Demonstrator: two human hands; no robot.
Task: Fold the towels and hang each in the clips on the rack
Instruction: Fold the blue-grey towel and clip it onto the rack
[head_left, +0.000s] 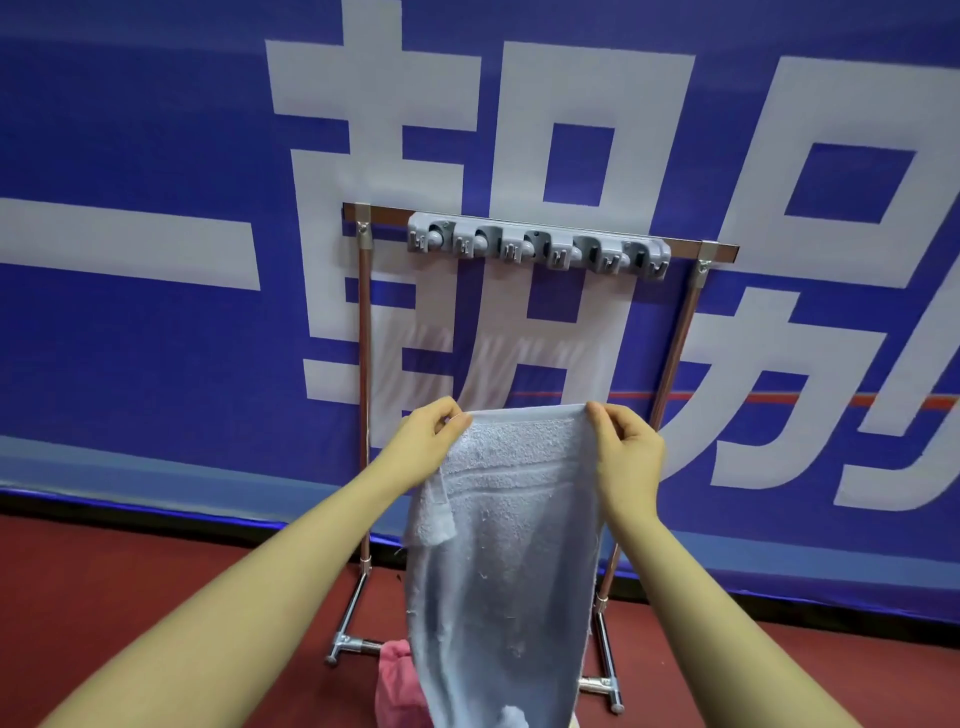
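Both hands, left (427, 441) and right (626, 448), pinch the top corners of a pale blue terry towel (498, 545), held below the grey plastic clip strip (537, 247) (all clips bare). A pink towel (396, 675) waits on the floor; nothing hung yet.

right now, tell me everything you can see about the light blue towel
The light blue towel looks like terry cloth, with a woven band across it near the top. It hangs lengthwise in front of the rack, its top edge stretched flat between the hands: the left hand pinches one top corner, the right hand the other. A folded flap droops along its left edge. Its lower end runs out of view at the bottom. It touches no clip.
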